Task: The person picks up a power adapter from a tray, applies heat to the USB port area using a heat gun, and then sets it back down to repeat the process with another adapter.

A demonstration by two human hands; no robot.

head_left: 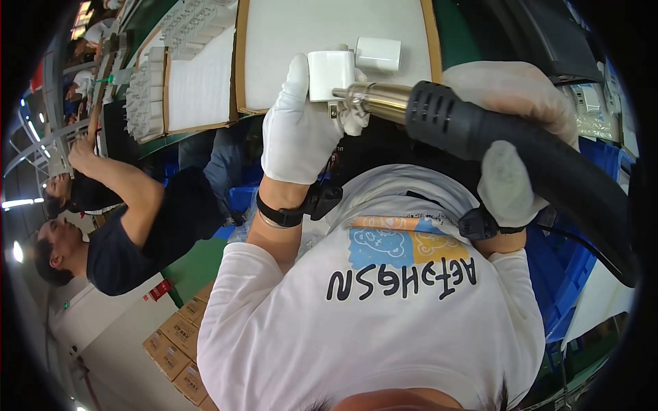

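Up close to the chest, the gloved left hand [299, 130] clamps its fingers around a small white block [330, 75], steadying it against the metal nozzle of the black heat gun [480, 130], which the right hand [521, 123] grips, just short of the white tabletop's [308, 34] near edge.

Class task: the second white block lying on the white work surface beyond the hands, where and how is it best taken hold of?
Probably across its two long flat sides, from above: the white block lies flat on the work surface, top uncovered, just beyond the block the left hand holds.
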